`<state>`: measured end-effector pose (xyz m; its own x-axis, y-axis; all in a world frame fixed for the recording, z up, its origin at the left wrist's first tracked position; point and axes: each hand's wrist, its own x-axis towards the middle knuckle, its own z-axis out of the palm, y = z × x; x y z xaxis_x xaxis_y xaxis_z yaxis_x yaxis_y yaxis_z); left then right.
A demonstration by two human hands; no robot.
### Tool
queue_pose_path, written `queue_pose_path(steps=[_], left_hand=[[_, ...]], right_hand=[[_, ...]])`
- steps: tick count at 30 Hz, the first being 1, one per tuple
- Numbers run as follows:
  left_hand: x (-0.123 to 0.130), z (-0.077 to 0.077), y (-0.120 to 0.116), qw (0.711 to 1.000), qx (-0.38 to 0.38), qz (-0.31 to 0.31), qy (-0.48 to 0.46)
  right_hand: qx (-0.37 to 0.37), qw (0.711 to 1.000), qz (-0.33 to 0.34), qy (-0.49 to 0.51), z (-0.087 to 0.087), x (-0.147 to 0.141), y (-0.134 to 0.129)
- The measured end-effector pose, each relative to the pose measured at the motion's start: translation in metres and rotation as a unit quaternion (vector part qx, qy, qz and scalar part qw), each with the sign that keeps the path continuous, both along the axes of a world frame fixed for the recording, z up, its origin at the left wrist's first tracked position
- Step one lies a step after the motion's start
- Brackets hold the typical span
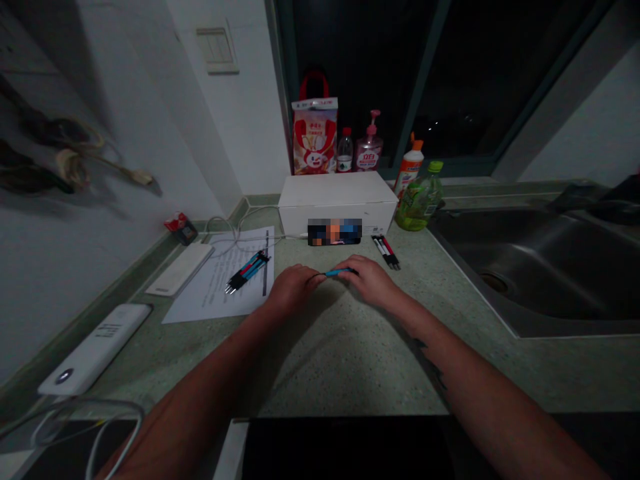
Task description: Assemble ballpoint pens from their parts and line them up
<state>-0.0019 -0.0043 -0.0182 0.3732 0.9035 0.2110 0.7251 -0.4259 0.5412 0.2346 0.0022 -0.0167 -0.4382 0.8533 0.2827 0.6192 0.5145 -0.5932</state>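
Observation:
A thin blue pen (pixel 338 272) with dark ends is held level above the counter (pixel 345 347) between my two hands. My left hand (pixel 295 288) pinches its left end, and my right hand (pixel 370 280) is closed around its right end. Left of my hands, several blue, red and black pens (pixel 247 271) lie in a bundle on a printed sheet (pixel 210 300). A smaller group of pens (pixel 385 252), white, red and black, lies just beyond my right hand. A phone (pixel 335 232) leans against a white box (pixel 337 190).
Bottles (pixel 421 199) and a pink pump bottle (pixel 369 152) stand by the box, near a red and white bag (pixel 315 140). On the right is a metal sink (pixel 550 267). White devices (pixel 97 350) and cables (pixel 237 227) lie along the left wall.

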Motion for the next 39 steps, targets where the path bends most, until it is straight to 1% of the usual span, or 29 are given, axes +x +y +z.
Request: queue_pose_path(steps=[2,5,6,9,13,17,20,23,27,30,33,36,39], left_hand=[[0.001,-0.004,-0.001,0.999,-0.016,0.016,-0.030],[0.002,-0.007,-0.001,0.994,-0.020,0.043,-0.103],[0.002,-0.007,-0.001,0.992,-0.024,0.050,-0.112],[0.001,-0.005,0.000,0.992,-0.046,0.064,-0.101],[0.001,-0.005,0.000,0.988,-0.044,0.067,-0.131],[0.001,-0.010,0.000,0.992,-0.058,0.057,-0.099],[0.003,-0.013,-0.001,0.993,-0.037,0.039,-0.109],[0.006,-0.010,-0.003,0.995,-0.011,0.017,-0.096],[0.009,-0.003,-0.007,0.998,0.013,0.007,-0.065],[0.009,-0.001,-0.008,0.999,0.005,0.005,-0.031],[0.009,-0.003,-0.007,1.000,-0.012,0.014,-0.004],[0.008,-0.005,-0.006,1.000,-0.006,0.016,-0.015],[0.010,-0.005,-0.007,1.000,0.002,-0.008,-0.022]], right_hand=[[0.023,1.000,-0.004,-0.006,0.000,0.002,0.000],[0.027,1.000,-0.014,-0.006,0.000,0.004,0.000],[0.023,1.000,-0.018,-0.004,0.000,0.004,-0.001],[0.021,1.000,-0.023,0.005,0.000,0.003,-0.001],[0.031,0.999,-0.025,0.011,0.000,0.003,-0.002],[0.027,0.999,-0.038,0.009,0.000,0.002,-0.002],[0.024,0.999,-0.044,0.005,0.000,-0.001,-0.004],[0.008,0.999,-0.032,-0.009,-0.002,-0.006,-0.006],[-0.020,0.999,-0.010,-0.042,-0.003,-0.010,-0.007],[0.007,0.999,0.001,-0.033,-0.003,-0.009,-0.006],[0.045,0.999,-0.014,-0.002,-0.004,-0.005,-0.004],[0.039,0.999,-0.024,-0.007,-0.004,-0.003,-0.004],[0.049,0.998,-0.006,-0.036,-0.003,-0.004,-0.006]])
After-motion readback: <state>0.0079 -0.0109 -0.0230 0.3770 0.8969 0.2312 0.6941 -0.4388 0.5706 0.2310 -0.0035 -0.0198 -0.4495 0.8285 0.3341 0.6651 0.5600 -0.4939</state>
